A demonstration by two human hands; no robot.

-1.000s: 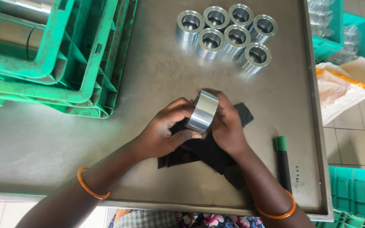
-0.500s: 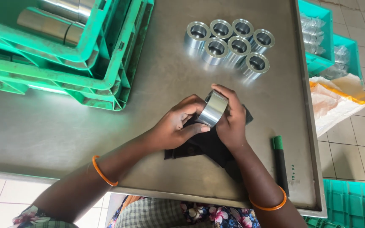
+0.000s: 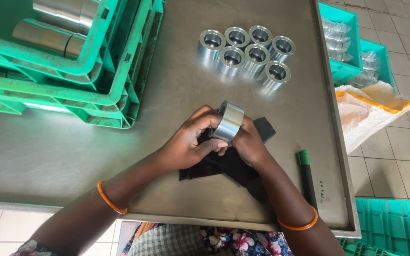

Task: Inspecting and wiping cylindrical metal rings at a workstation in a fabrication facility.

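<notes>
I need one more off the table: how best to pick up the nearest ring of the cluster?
Take the nearest ring by its outer wall, from above on its near and right sides. It stands bore-up, and other rings crowd its far-left side.

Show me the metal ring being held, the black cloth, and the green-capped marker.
metal ring point(image 3: 229, 121), head view, shiny outer wall.
black cloth point(image 3: 224, 163), head view, middle fold.
green-capped marker point(image 3: 306, 178), head view, black barrel.
</notes>
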